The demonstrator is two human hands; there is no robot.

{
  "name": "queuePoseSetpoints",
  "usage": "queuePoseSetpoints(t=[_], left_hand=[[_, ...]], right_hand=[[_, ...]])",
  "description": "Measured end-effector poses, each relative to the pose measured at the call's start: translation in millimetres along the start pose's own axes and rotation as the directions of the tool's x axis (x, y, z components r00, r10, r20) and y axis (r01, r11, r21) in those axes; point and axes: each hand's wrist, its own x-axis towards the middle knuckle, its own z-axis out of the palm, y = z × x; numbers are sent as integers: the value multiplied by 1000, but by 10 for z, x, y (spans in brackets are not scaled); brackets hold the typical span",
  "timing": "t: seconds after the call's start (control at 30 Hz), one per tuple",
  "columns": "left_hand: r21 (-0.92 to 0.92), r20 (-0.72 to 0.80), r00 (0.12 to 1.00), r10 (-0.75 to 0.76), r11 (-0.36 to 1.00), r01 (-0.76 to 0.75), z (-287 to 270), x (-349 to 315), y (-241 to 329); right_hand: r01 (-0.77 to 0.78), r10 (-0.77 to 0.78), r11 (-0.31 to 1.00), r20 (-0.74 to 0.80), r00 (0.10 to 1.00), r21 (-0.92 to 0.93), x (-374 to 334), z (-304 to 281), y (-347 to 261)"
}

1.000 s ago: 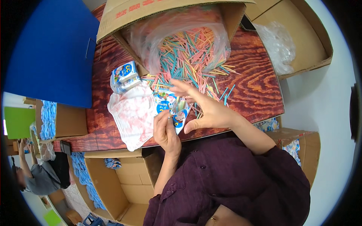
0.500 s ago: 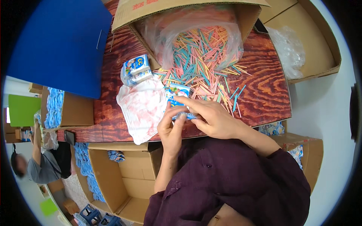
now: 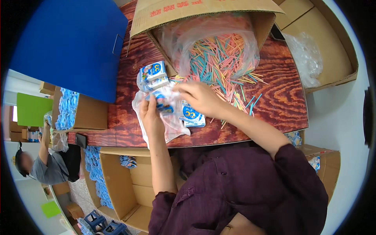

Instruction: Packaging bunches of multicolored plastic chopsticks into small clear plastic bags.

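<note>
Left hand (image 3: pixel 152 119), centre of the frame: fingers and thumb clamped on a blue-and-white packet (image 3: pixel 166 107), held above a white, pink-marked cloth (image 3: pixel 174 128). Right hand (image 3: pixel 204 102), just right of the packet: fingers bent, tips blurred near its upper edge; whether they grip anything cannot be told. Flat packets (image 3: pixel 192 116) of like colouring lie below the right hand, beside the cloth; a packet bundle (image 3: pixel 152 73) stands at the cloth's upper edge. Upper centre: pink, yellow and blue-green sticks (image 3: pixel 219 55) spill from a clear bag (image 3: pixel 252 58) in a cardboard box (image 3: pixel 211 8) onto the wood-grained table (image 3: pixel 282 78). Upper left: a blue panel (image 3: pixel 66 47). Left edge: a person in grey (image 3: pixel 49 168).
</note>
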Motion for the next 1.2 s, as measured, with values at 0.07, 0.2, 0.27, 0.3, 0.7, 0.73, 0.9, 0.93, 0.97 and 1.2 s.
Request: queuePoseSetpoints(t=[0.07,0.2,0.27,0.3,0.7,0.73,0.9,0.93,0.97,1.2], left_hand=[[146,21,998,57,987,-60,-208,59,-136],[-31,-109,968,-227,974,225,-222,-247,-232],[-93,-156,944,-292,955,280,-392,-363,-285],[-95,-164,943,-290,956,278,-460,-380,-274],[99,-5,911,-413,906,412,-795,-531,-60],[115,-15,915,-403,909,402,-772,-526,-32],[109,23,978,-208,973,204,-392,-357,128],[108,1,988,-154,982,153,-313,-279,150],[114,39,994,-103,989,98,-279,-181,116],[119,43,998,55,991,-60,-197,435,-187]], right_hand=[[92,-86,989,55,995,-119,482,225,83],[97,-50,885,115,992,-456,1149,546,468],[74,-56,842,50,997,-535,1285,736,635],[39,-63,790,-17,998,-612,1338,807,684],[185,-151,853,108,982,-488,1131,860,703],[196,-170,853,96,981,-484,1128,853,691],[186,-134,849,139,981,-495,1115,802,671],[187,-128,838,148,981,-513,1115,786,634],[187,-130,838,146,981,-512,1127,764,623],[23,-23,1000,-37,999,5,1017,608,543]])
